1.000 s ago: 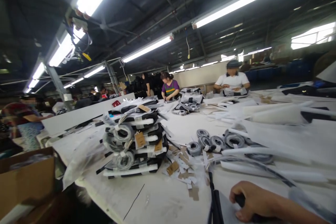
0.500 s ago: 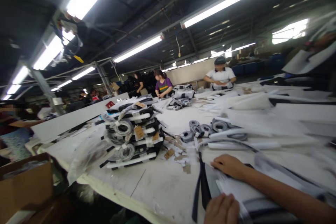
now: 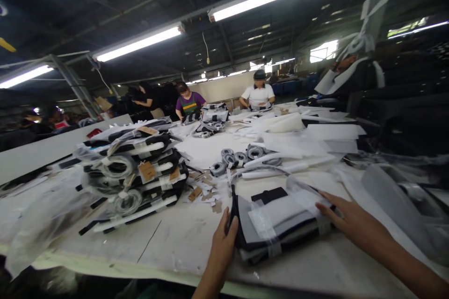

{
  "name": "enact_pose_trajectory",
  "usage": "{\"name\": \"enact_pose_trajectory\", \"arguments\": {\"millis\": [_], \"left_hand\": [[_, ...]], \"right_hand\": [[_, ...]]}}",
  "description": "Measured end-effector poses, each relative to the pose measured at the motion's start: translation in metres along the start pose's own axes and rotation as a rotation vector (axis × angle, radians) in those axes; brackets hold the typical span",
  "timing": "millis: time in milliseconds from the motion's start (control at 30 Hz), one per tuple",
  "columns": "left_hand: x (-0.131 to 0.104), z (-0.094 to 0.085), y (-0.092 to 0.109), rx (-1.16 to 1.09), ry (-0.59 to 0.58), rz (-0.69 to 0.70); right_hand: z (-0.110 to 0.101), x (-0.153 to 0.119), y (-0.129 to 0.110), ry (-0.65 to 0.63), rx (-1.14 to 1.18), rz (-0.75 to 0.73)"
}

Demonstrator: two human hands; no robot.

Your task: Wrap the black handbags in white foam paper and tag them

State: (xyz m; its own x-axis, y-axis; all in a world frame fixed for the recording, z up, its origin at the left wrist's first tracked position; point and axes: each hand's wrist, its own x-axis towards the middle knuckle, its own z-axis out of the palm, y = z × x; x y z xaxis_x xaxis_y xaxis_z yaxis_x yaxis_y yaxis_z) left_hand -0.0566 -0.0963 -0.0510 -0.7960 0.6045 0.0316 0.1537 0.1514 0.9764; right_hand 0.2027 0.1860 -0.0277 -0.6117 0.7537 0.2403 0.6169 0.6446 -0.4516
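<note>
A wrapped bundle [image 3: 291, 217] of grey, white and black layers is held near the near edge of the worktop [image 3: 171, 254], and is banded with clear tape [image 3: 267, 226]. Its left end is held by the left hand [image 3: 223, 236], whose grip is partly closed, with the thumb and fingers set against the black edging there. Its right end is grasped by the right hand [image 3: 345, 210]; that grip is narrowed, with the thumb laid over the top. Toward the left edge of the worktop, similar bundles are piled in a stack [image 3: 164, 168], to which coiled tubing [image 3: 128, 202] and brown tags [image 3: 147, 171] are attached. Paper scraps [image 3: 213, 200] are strewn between the stack and the held bundle. Beyond the bundle, grey coils [image 3: 240, 158] are grouped. At the far edge, items are handled by a co-worker in purple [image 3: 189, 100] and another in white [image 3: 257, 96].
</note>
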Motion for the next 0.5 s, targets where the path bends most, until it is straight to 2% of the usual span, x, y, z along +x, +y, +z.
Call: {"name": "enact_pose_trajectory", "arguments": {"millis": [133, 233, 300, 367, 433, 500], "left_hand": [[0.014, 0.013, 0.003, -0.104, -0.048, -0.125], [0.007, 0.019, 0.017, -0.210, -0.090, -0.130], [-0.004, 0.019, 0.028, -0.315, -0.082, -0.058], [-0.018, 0.018, 0.039, -0.380, 0.003, 0.043], [-0.032, 0.017, 0.045, -0.335, 0.108, 0.141], [-0.045, 0.019, 0.046, -0.202, 0.143, 0.213]], "right_hand": [[0.011, -0.005, -0.015, 0.081, 0.132, 0.112], [0.013, -0.006, -0.025, 0.199, 0.266, 0.184], [0.013, -0.009, -0.027, 0.262, 0.391, 0.235], [0.013, -0.013, -0.027, 0.281, 0.549, 0.263], [0.012, -0.013, -0.029, 0.255, 0.638, 0.281], [0.009, -0.013, -0.034, 0.295, 0.586, 0.273]]}}
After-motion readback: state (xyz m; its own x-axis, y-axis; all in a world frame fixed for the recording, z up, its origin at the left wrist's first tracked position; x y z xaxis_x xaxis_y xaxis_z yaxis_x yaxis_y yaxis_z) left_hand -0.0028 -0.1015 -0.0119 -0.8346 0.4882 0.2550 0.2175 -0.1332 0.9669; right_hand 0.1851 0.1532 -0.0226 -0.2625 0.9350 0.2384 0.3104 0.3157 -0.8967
